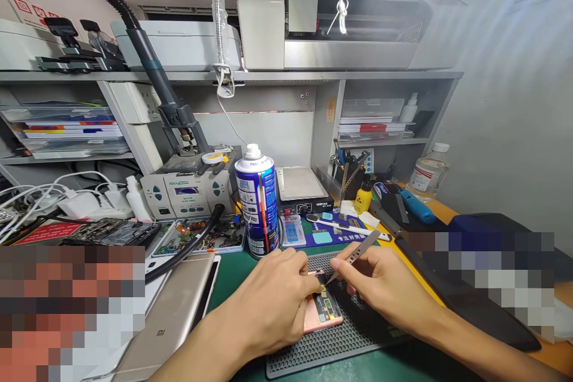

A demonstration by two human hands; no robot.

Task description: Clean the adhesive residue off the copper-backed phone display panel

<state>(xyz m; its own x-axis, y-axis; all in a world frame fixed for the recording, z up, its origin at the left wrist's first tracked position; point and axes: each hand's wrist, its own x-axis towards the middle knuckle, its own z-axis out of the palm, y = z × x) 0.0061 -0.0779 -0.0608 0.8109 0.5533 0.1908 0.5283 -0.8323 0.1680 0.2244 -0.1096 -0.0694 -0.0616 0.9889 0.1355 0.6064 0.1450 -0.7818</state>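
Note:
A pink phone (330, 309) with its inner parts bared lies on a grey perforated mat (308, 358). My left hand (268, 292) rests over its left side, fingers bent down onto it; the fingertips are partly hidden, so whether they grip its edge I cannot tell. Metal tweezers (358, 250) are pinched in my right hand (380, 283), their tip pointing down at the phone's dark inner area. Just behind my left hand stands a blue spray can (256, 203) with a white cap.
Left lie a gold phone (168, 316) and a tray of circuit boards (224, 233). A soldering station (185, 191), a small hot plate (304, 185) and a yellow bottle (363, 197) stand behind. To the right are a blue-handled tool (417, 206) and a clear jug (428, 173).

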